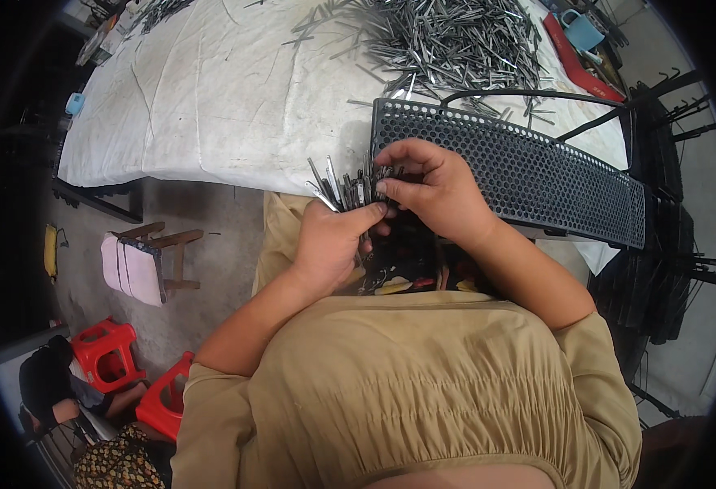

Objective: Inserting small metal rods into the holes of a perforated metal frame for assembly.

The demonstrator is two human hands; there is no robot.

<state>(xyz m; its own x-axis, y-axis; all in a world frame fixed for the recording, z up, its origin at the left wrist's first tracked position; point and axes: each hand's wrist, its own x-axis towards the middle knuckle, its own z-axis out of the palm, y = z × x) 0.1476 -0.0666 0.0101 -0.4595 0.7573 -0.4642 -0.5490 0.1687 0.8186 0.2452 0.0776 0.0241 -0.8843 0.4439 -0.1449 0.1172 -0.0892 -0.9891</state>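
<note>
My left hand (pixel 327 243) is closed round a bunch of thin metal strips (pixel 339 187), which fan upward out of its grip. The strips are dark grey and silver, and some show small holes near their ends. Close beside it my right hand (pixel 449 194) is bent in a pinch, thumb and forefinger on the ends of strips at the right of the bunch. How many it pinches is hidden. Just behind the right hand lies a long black perforated rack (pixel 529 167), its left end next to my fingers.
A large heap of similar strips (pixel 464 45) covers the far part of the white-clothed table (pixel 211 98). Far right are a red tray (pixel 574 65) and a blue mug (pixel 582 33). Black racks (pixel 659 269) stand at the right. Left are a padded stool (pixel 134 265), red stools (pixel 107 352) and a seated person (pixel 48 379).
</note>
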